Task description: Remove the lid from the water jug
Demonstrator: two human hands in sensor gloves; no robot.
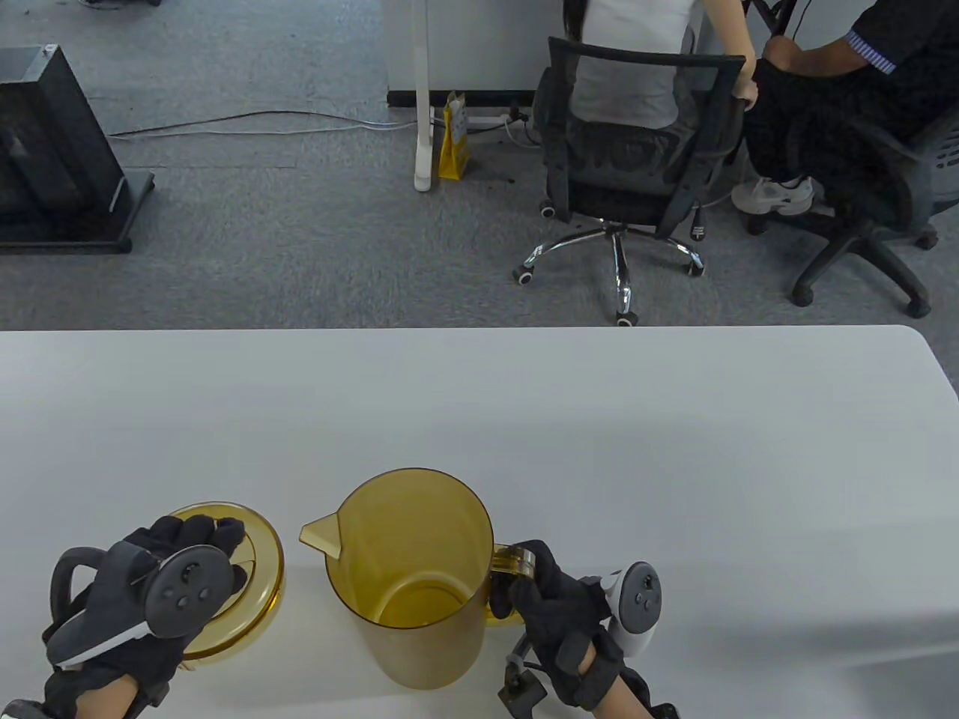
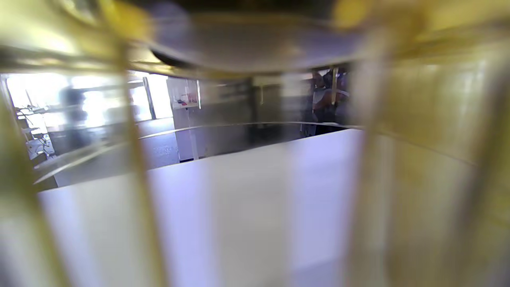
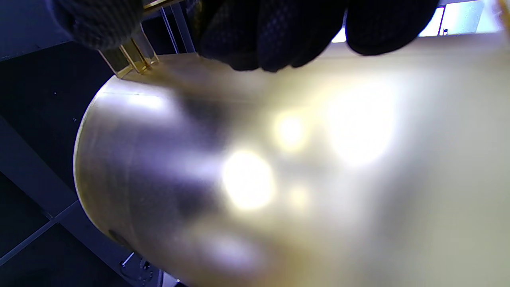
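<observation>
On the table (image 1: 674,419), open jug (image 1: 412,577), lid (image 1: 258,577) in left hand (image 1: 161,577)

Office floor behind white table (image 1: 524,389), w/ two seated people.

Grey carpet (image 1: 300,225) lay beyond the table's far edge. A person (image 1: 637,67) sat in a black mesh swivel chair (image 1: 622,165); another sat at far right in a second chair (image 1: 869,225). Yellow bag (image 1: 455,138) stood by a white desk leg (image 1: 423,97), cable (image 1: 247,123) trailing across floor; black stand (image 1: 52,150) at left.

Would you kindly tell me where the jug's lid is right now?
In the table view, the lid sits near the table's front-left, under the left hand, left of the open jug.
</observation>
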